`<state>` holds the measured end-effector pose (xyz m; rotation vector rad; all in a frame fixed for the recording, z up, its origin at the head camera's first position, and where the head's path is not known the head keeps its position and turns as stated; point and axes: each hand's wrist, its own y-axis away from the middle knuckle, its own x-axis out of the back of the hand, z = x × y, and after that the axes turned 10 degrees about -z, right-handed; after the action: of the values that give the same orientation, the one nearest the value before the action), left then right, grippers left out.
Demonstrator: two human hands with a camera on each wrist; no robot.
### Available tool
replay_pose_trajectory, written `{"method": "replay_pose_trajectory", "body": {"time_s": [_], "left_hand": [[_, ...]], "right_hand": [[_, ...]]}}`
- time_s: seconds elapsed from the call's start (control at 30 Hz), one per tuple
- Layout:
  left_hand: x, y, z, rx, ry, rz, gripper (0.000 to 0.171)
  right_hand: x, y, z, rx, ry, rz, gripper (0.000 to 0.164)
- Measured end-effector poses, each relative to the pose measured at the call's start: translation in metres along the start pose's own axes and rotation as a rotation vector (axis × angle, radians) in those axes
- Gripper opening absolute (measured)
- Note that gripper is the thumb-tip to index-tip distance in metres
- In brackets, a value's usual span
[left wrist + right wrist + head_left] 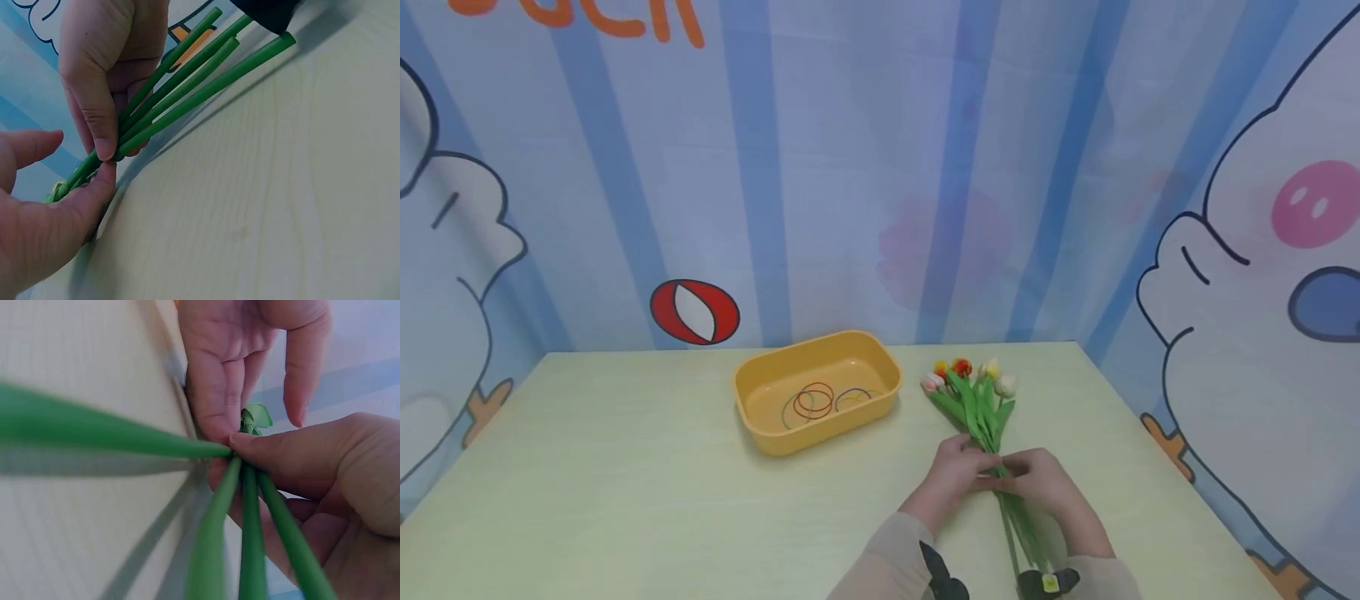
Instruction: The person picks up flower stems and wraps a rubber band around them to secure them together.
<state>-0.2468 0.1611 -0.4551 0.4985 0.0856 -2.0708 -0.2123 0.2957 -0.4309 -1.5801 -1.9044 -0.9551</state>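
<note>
A bunch of tulips (pixel 981 408) with pink, red, orange, yellow and white heads lies over the table, blooms pointing away from me. My right hand (pixel 1045 483) pinches its green stems (pixel 206 87) between thumb and fingers, below the leaves. On the other side, my left hand (pixel 951 475) touches the bundle just above that grip. In the left wrist view, the left thumb (pixel 37 149) stands apart from the stems, while a fingertip meets the right hand's fingers. Lower stem ends (pixel 250 550) fan out beneath the right hand. The hands hide part of the bundle.
A yellow tray (pixel 760 442) stands on the pale table (pixel 625 483), left of the flowers. Several thin coloured rubber bands (pixel 814 402) lie in it. A blue striped curtain (pixel 850 167) with cartoon figures hangs behind the table and at both sides.
</note>
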Motion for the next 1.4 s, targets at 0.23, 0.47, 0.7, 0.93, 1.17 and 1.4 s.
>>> {"method": "replay_pose_trajectory", "body": {"time_s": [0.23,0.47,0.7,0.93,1.17,1.4], "left_hand": [[0.011,0.005,0.004,-0.005,-0.020,-0.046,0.070],[0.017,0.008,0.013,-0.087,-0.047,-0.041,0.065],[0.019,0.016,0.040,-0.158,0.008,-0.068,0.041],[0.027,0.039,0.069,-0.195,-0.024,-0.167,0.031],[0.044,0.064,0.094,-0.218,-0.146,-0.261,0.030],[0.057,0.079,0.102,-0.240,-0.165,-0.293,0.031]], "right_hand": [[-0.001,0.002,-0.009,0.035,-0.024,0.012,0.039],[0.002,0.006,-0.021,0.142,-0.022,0.062,0.038],[0.011,0.019,-0.047,0.216,-0.118,0.078,0.039],[0.016,0.032,-0.073,0.326,-0.146,0.089,0.037],[0.013,0.041,-0.096,0.445,-0.151,0.093,0.036],[0.008,0.045,-0.109,0.488,-0.198,0.038,0.036]]}}
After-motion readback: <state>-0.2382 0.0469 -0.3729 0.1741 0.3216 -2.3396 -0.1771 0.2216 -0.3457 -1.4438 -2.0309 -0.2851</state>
